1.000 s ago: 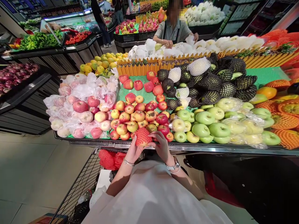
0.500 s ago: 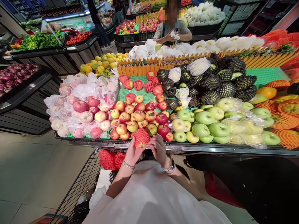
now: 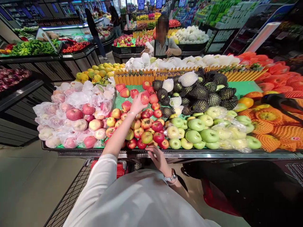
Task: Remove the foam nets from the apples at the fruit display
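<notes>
At twelve o'clock the left hand point(image 3: 138, 104) curls its fingers around a netted apple point(image 3: 145, 99); about six o'clock from it, the right hand point(image 3: 158, 158) is loosely parted, apparently holding nothing. A weak grip could, I think, drop this round apple onto bare apples point(image 3: 146, 123); no long axis is clear, and stem direction I cannot tell.

The left hand point(image 3: 137, 104) now holds the red-netted apple point(image 3: 145, 99) farther back, beside other netted apples point(image 3: 125, 92); the right hand point(image 3: 158, 158) is now apart from it.
</notes>
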Demonstrator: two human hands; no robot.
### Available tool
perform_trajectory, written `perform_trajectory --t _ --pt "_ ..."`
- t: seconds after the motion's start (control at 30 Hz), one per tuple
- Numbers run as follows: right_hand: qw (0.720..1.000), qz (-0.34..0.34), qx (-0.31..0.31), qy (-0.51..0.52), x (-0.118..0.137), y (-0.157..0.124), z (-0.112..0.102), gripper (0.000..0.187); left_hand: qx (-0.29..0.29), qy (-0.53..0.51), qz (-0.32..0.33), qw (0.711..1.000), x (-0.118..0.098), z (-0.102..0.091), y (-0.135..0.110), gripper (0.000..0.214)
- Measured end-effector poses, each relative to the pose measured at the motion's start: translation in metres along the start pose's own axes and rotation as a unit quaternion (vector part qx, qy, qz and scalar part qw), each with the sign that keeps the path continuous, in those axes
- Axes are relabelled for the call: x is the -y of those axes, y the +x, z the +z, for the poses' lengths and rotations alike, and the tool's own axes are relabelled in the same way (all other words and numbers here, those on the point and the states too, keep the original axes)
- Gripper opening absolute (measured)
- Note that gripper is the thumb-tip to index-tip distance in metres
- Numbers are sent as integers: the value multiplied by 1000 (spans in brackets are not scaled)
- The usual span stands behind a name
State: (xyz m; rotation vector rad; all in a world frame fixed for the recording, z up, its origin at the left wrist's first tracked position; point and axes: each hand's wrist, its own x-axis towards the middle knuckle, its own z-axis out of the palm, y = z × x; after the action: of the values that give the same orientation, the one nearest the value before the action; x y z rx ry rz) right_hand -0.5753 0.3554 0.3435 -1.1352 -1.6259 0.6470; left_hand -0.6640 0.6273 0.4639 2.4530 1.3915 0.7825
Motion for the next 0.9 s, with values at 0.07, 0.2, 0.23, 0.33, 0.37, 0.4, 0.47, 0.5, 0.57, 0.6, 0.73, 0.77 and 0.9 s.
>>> perform_trajectory --t 0.07,0.2,0.23,0.33,0.37,0.4,0.47,0.5,0.57,0.6,0.73,0.77,0.9 --pt "999 0 33 -11 -1 -8 -3 23 68 110 -3 992 2 14 38 78" --pt "997 30 53 -37 -8 -24 -15 22 157 161 2 975 11 40 66 77" --pt "997 41 46 -42 -10 -28 -20 23 179 168 3 970 16 45 66 76" --pt "996 74 6 -54 -21 -39 -34 24 234 174 10 957 29 54 64 81" --pt "995 85 -10 -56 -24 -41 -39 24 247 171 14 954 32 55 65 85" --pt "994 95 -23 -57 -27 -43 -43 24 257 167 19 952 33 55 66 89" --pt "992 107 -35 -51 -32 -43 -50 24 269 152 32 950 31 50 71 94" --pt "992 111 -36 -45 -33 -42 -53 24 272 142 42 951 29 45 73 94" --pt "993 114 -28 -28 -36 -42 -53 24 271 120 61 953 26 27 71 87" --pt "993 116 -21 -17 -37 -42 -51 24 264 109 70 956 26 14 65 81" --pt "990 125 54 42 -44 -54 -32 24 132 60 150 978 59 -60 -16 58" --pt "987 131 78 56 -46 -57 -27 25 76 57 162 982 72 -80 -52 51" --pt "964 157 198 84 -50 -63 -9 27 -288 120 -137 940 126 -120 -229 34"
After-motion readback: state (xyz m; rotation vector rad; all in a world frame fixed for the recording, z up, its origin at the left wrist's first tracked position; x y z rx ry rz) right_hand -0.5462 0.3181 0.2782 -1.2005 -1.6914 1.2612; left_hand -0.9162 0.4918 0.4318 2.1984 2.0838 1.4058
